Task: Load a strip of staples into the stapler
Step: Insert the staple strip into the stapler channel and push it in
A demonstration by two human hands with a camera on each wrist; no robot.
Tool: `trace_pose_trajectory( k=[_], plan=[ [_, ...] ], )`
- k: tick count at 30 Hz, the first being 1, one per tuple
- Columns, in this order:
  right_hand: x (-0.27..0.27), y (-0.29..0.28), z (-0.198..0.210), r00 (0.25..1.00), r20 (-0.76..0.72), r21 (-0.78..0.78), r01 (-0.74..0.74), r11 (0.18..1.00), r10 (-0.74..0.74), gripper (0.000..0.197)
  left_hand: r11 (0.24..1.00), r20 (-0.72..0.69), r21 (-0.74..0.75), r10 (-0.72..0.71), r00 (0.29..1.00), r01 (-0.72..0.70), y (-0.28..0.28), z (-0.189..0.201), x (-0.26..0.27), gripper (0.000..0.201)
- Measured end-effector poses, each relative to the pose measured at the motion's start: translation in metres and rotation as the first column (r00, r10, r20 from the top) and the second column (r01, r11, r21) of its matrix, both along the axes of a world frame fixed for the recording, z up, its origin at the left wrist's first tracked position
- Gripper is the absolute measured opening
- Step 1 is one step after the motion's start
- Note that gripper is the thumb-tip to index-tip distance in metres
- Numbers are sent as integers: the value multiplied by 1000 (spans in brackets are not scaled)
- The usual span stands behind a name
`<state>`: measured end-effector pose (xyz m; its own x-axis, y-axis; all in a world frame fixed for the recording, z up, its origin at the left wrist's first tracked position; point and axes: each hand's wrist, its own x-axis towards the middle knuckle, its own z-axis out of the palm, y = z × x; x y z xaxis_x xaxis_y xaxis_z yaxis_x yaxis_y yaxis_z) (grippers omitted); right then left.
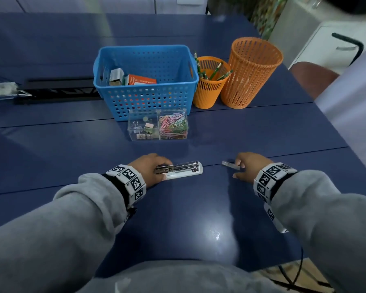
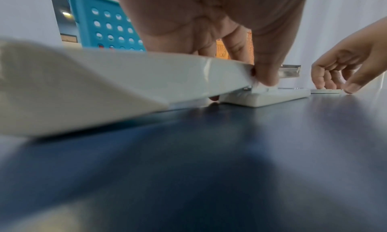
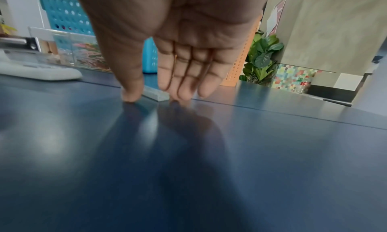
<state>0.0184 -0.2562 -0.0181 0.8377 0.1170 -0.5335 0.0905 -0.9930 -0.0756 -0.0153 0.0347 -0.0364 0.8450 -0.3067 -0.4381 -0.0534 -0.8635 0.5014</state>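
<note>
The stapler [image 1: 179, 170] lies flat on the blue table [image 1: 178, 208], near the front edge, with its white lid [image 2: 104, 79] swung open and back toward the wrist. Its shiny metal rail [image 1: 178, 166] faces up. The left hand [image 1: 150, 168] holds the stapler at its back end; in the left wrist view the thumb [image 2: 266, 66] and fingers are curled round it, so this grip is grasping the stapler.

The strip of staples [image 1: 230, 165] lies on the table just to the right of the stapler, apart from it. The right hand [image 1: 249, 166] is over the strip. In the right wrist view the thumb [image 3: 131, 86] is down on one side of the strip [image 3: 157, 95] and the fingers [image 3: 184, 86] are down on the other side, pinching it. The strip still touches the table.

Farther back stands a clear box [image 1: 157, 125] with two parts: binder clips in the left part and colored paper clips in the right part. Behind it is a blue basket [image 1: 146, 98] with small boxes inside. Beside the basket are a small orange cup [image 1: 209, 85] holding green pencils and a tall orange cup [image 1: 251, 75].
</note>
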Motion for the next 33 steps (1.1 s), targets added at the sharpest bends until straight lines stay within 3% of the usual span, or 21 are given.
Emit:
trace_pose_trajectory(
  k=[10,13,15,18,22,33],
  plan=[
    [2,12,-4,994,102,44,29,999,-34,16,998,-1,55,21,1000,-21,12,-2,-7,42],
    [-1,22,9,987,130,154,72,985,-93,16,998,1,49,35,999,-35,19,0,-8,41],
    [-4,36,20,981,179,271,28,962,-79,15,998,3,43,43,999,-43,22,0,-8,40],
    [-7,61,31,962,264,368,-161,916,63,15,998,5,35,52,999,-52,24,0,-10,39],
    [-3,83,31,930,301,311,-303,901,209,19,997,6,27,72,997,-72,24,0,-12,39],
    [-5,98,38,915,185,144,-385,912,358,27,995,7,30,90,996,-90,27,-3,-13,39]
  ],
)
